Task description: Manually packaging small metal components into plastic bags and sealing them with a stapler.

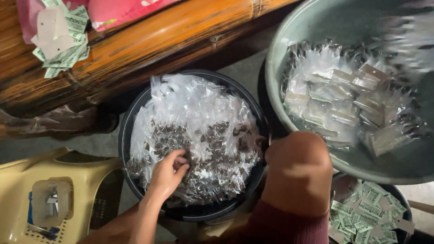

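Bare floor carries a black basin [124, 135] heaped with small clear sachets [199, 131] of dark contents. Left hand [168, 174] pinches one atop the heap; right hand unseen. Judged light, limp, slippery: grip by an edge.

Black basin [124, 135]: we are finding it heaped rim to rim with small clear packets [199, 131] of dark bits, so only the space above the heap is lying open.
Left hand [168, 174]: we are seeing it pressing its fingers into the near part of the heap, taking up that side.
Knee [298, 171]: it is rising just beside the black basin's right rim, blocking the way across to the grey-green basin [294, 27].
Bamboo rail [149, 49]: it is running close behind the black basin, closing the far side.
Cream plastic stool [68, 180]: it is crowding the left side.
Floor strip [244, 68]: we are noticing only a narrow gap between the two basins.
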